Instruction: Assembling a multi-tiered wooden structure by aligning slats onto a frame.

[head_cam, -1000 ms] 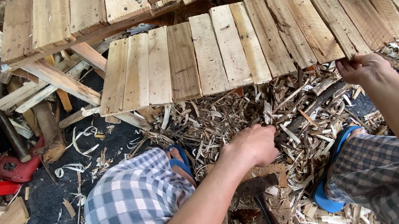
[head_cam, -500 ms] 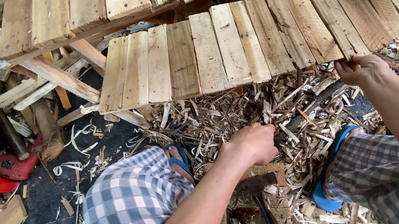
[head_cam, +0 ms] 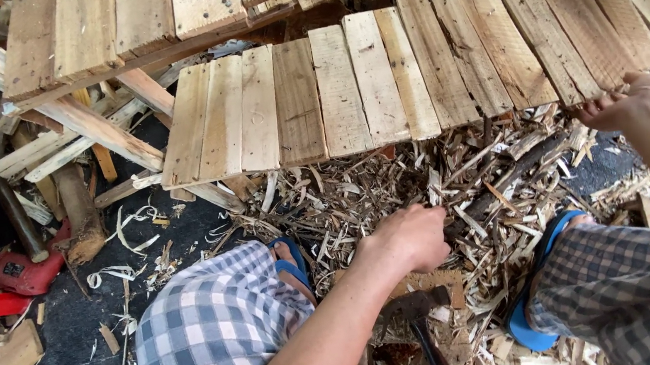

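A panel of pale wooden slats [head_cam: 411, 71] lies flat across the top of the view, weathered planks set edge to edge, grain running toward the person, near edge ragged over a heap of wood shavings [head_cam: 442, 184] on the floor. The right hand [head_cam: 624, 103] is up at the panel's near right corner, fingers curled against the end of the last slats; it looks like a loose grip on the edge, though the fingertips are hidden. The left hand [head_cam: 409, 238] is low in the shavings, just short of the panel's near edge, closed into a fist, and what it has hold of cannot be told. Below that fist sits a hammer [head_cam: 419, 312], head on a wooden block, handle running down out of view. 2 blue sandals [head_cam: 534, 297] and checked trousers [head_cam: 211, 331] frame the scene.
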